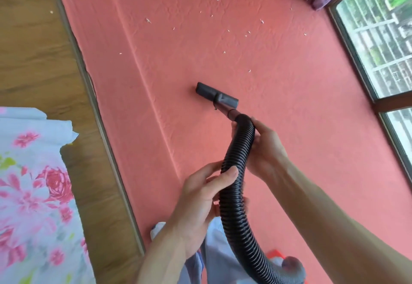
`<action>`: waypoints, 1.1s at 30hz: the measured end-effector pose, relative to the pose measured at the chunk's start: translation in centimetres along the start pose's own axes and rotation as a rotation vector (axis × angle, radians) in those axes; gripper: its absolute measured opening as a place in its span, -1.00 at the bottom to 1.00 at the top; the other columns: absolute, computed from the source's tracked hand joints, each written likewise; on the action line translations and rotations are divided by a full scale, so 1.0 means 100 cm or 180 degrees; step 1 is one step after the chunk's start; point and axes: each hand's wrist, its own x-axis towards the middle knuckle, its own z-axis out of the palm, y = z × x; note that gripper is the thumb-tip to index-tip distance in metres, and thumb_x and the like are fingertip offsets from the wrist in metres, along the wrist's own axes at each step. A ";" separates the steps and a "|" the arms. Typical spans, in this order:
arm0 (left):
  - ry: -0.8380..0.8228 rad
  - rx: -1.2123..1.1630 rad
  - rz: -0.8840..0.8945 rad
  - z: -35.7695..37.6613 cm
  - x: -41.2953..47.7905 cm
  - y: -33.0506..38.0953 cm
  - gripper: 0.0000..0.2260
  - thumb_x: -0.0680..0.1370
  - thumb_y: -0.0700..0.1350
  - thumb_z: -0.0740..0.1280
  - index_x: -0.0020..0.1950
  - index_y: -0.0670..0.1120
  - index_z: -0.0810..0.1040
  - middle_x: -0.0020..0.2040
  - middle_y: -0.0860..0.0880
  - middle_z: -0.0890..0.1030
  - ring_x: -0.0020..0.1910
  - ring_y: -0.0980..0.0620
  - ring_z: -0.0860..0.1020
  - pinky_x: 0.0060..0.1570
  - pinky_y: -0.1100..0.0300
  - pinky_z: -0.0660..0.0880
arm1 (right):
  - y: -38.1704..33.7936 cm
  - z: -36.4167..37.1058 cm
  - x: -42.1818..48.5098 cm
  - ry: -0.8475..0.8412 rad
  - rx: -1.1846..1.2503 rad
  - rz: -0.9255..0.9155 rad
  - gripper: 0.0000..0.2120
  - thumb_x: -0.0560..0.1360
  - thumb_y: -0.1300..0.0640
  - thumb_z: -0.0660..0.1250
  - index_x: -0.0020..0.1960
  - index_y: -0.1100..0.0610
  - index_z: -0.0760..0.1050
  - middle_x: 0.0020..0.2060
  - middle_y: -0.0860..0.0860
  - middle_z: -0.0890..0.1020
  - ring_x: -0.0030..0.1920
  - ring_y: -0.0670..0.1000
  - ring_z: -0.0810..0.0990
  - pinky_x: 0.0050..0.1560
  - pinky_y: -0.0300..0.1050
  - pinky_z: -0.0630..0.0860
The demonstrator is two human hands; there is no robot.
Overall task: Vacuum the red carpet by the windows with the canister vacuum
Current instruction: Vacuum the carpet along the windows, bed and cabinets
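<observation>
step: we judge mid-vacuuming | right hand [265, 145] grips ribbed hose [236, 185] just behind floor nozzle [216, 94] | left hand [202, 197] wraps hose lower down | nozzle on red carpet [289, 127], mid-width | paper scraps [245, 32] beyond, toward window edge | next: we push nozzle forward into scraps

Single head-worn view looks steeply down; hands [234, 172] near, red carpet [223, 49] beyond.
</observation>
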 end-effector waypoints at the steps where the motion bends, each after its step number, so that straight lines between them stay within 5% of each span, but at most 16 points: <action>1: 0.0013 0.0029 -0.0094 0.004 -0.003 -0.004 -0.76 0.47 -0.10 0.47 0.03 -0.24 0.65 -0.12 -0.24 0.55 -0.23 -0.22 0.54 -0.20 0.02 0.54 | 0.000 -0.013 -0.006 0.0078 0.0043 0.0004 -0.64 0.56 0.07 0.33 0.19 0.35 0.49 -0.18 0.15 0.63 -0.26 0.02 0.59 -0.21 -0.11 0.55; 5: 0.0136 -0.0059 -0.0508 0.017 -0.004 -0.018 -0.85 0.53 -0.12 0.41 -0.07 -0.20 0.66 -0.13 -0.25 0.57 -0.29 -0.19 0.56 -0.25 0.04 0.55 | 0.006 -0.046 -0.006 0.0510 -0.0083 -0.0146 -0.55 0.55 0.09 0.35 0.31 0.38 0.44 -0.17 0.19 0.63 -0.29 0.03 0.62 -0.32 -0.15 0.57; 8: 0.0329 -0.0293 -0.0525 0.025 0.009 -0.018 -0.77 0.57 -0.14 0.37 0.09 -0.30 0.61 -0.10 -0.26 0.57 -0.27 -0.16 0.55 -0.17 0.02 0.55 | -0.004 -0.037 0.004 0.0692 -0.0248 -0.0231 -0.55 0.54 0.12 0.37 0.34 0.34 0.45 -0.15 0.19 0.64 -0.30 0.03 0.64 -0.34 -0.16 0.56; 13: 0.0253 0.0123 -0.0042 0.035 0.017 0.008 -0.71 0.54 -0.17 0.42 0.20 -0.28 0.56 -0.07 -0.23 0.60 -0.19 -0.22 0.59 -0.17 0.03 0.58 | -0.030 0.000 0.008 0.0404 0.0142 -0.0364 -0.61 0.56 0.04 0.33 0.26 0.30 0.50 -0.20 0.15 0.63 -0.34 0.03 0.60 -0.38 -0.17 0.55; 21: -0.0024 0.0187 -0.0309 0.030 0.002 0.002 -0.65 0.49 -0.12 0.43 0.19 -0.30 0.53 -0.05 -0.29 0.61 -0.20 -0.21 0.58 -0.08 -0.06 0.54 | -0.033 -0.029 -0.020 0.0450 -0.0054 -0.0042 -0.71 0.56 0.12 0.33 0.14 0.33 0.50 -0.21 0.19 0.63 -0.27 0.05 0.59 -0.21 -0.08 0.55; 25: 0.0076 0.0214 -0.0321 0.033 0.045 0.004 -0.69 0.53 -0.14 0.44 0.19 -0.27 0.54 -0.06 -0.27 0.64 -0.20 -0.21 0.59 -0.09 -0.03 0.53 | -0.049 -0.024 0.023 0.0492 -0.0147 -0.0111 -0.68 0.55 0.12 0.31 0.19 0.32 0.49 -0.20 0.19 0.63 -0.29 0.06 0.59 -0.31 -0.12 0.55; 33: 0.0526 0.0117 -0.0393 0.073 0.164 0.053 -0.84 0.62 -0.17 0.31 0.12 -0.25 0.52 -0.12 -0.22 0.52 -0.17 -0.17 0.53 -0.05 -0.06 0.54 | -0.142 0.019 0.116 0.0543 -0.0500 0.0047 -0.77 0.59 0.13 0.26 0.11 0.30 0.46 -0.21 0.20 0.63 -0.24 0.08 0.60 -0.20 -0.06 0.55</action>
